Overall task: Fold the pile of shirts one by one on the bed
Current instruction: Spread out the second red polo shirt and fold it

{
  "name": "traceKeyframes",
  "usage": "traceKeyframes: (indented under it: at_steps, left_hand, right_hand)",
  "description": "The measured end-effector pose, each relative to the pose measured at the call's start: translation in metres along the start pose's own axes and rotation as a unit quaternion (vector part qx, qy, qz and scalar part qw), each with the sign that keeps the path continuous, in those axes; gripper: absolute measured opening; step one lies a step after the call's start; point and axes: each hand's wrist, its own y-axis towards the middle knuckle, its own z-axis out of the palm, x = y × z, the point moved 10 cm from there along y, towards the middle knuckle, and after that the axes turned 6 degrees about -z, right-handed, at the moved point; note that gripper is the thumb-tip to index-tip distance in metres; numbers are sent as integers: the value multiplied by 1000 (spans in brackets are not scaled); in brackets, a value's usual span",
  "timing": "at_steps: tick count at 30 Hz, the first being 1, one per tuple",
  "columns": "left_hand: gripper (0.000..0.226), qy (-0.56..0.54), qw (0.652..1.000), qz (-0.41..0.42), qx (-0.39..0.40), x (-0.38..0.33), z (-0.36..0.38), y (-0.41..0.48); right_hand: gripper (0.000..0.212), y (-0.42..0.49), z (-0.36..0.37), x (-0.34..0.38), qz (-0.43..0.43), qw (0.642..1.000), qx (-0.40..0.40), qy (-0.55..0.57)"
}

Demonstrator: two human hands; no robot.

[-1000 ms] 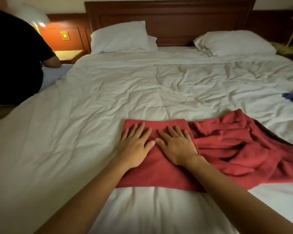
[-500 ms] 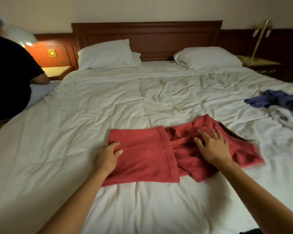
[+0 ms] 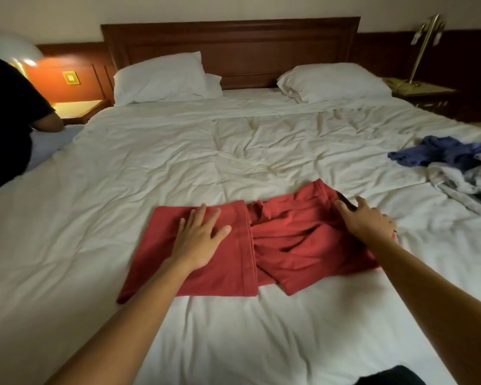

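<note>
A red shirt [image 3: 289,245] lies on the white bed [image 3: 206,162], near its foot. Its left half is folded flat; its right half is bunched and creased. My left hand [image 3: 199,237] rests flat on the folded left part, fingers spread. My right hand [image 3: 365,218] lies on the shirt's far right edge with the fingers curled over the fabric, beside something dark at that edge. A pile of other shirts [image 3: 456,168], blue and grey-white, lies crumpled at the bed's right side.
Two white pillows [image 3: 161,79] lean at the dark wooden headboard [image 3: 233,45]. A person in a black top [image 3: 6,120] sits at the bed's left edge by a lit nightstand. A brass lamp [image 3: 425,45] stands on the right nightstand.
My left hand moved from the shirt's left edge onto the folded part and flattened. My right hand slid rightward from the bunched middle to the shirt's right edge.
</note>
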Motion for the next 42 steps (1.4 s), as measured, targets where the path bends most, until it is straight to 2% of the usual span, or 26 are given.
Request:
traceKeyframes:
  at_steps: [2,5,9,11,16,20,23,26,30,34,36,37,38,40,42]
  left_hand:
    - [69,17,999,3,48,-14,32,3]
    - [73,35,998,-11,42,-8,45,14]
    - [79,36,998,-13,40,-1,46,25]
    - [76,37,999,-12,37,-1,46,24]
    - [66,25,999,-9,18,0,42,19]
    - [62,13,1000,4,14,2,39,14]
    - [61,14,1000,14,22,8,35,10]
    - [64,40,999,4,24,23,28,6]
    - [68,73,997,-23,29,50,18,-3]
    - [61,32,998,-16,53,72,2,-12]
    - [56,-76,995,-6,57,75,-12,-17]
    - [52,-174,984,-9,46,78,-24,-19]
    - [48,-299,953,-21,31,82,-36,-22]
    - [45,-539,840,-63,9,99,-53,-29]
    - [57,-680,721,-126,43,119,-51,-37]
  right_hand:
    - [74,8,1,7,-21,996,11,83]
    - [60,2,8,33,-104,989,36,95]
    - [93,-18,31,57,-165,983,73,23]
    - [96,-17,42,60,-159,984,82,-14]
    - [82,-11,58,54,-84,993,60,-50]
    - [70,-7,62,70,-136,988,75,-6]
    - [54,-6,52,73,-158,986,60,4]
    - [39,-13,44,76,-174,984,27,-17]
    - [30,-24,32,89,-181,983,28,-27]
    - [26,-45,-18,151,-228,972,-23,-54]
    - [24,-69,-42,211,-285,952,-54,-94]
    - [23,-85,-49,244,-312,940,-68,-123]
    - [23,-104,-50,277,-336,926,-76,-156]
    - [28,-148,-33,339,-370,903,-46,-212]
    - [35,-191,2,387,-404,887,60,-215]
